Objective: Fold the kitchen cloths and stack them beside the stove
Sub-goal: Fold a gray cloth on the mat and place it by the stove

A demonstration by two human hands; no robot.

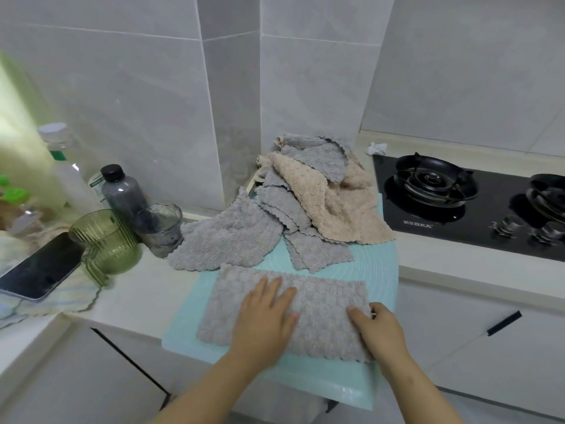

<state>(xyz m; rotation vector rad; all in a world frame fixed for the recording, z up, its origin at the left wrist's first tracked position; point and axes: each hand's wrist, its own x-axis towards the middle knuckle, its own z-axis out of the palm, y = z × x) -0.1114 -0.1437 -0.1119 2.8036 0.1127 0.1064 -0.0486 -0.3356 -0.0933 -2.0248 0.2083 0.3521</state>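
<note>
I see a ribbed green cup (105, 240) at the left. On the smooth teal mat (180, 328) lies 1 fluffy grey rectangular cloth (321, 307). My left hand (266, 319) presses it, fingers straight and slightly apart; my right hand (379, 328) pinches its right edge. The glossy black stove (458, 215) sits right.

Both bare forearms come up from the near edge and converge slightly toward the far side. The left forearm (198, 396) rises from the near left, angling right. Its wrist is straight and the left hand (266, 319) lies palm down, fingers straight and slightly spread, pressed flat on the grey cloth (324, 301). The right forearm (425, 396) enters from the near right, angling left. The right hand (379, 332) is curled at that cloth's right edge, thumb lying on top and pointing left, the other fingers bent round the edge, gripping it.
</note>
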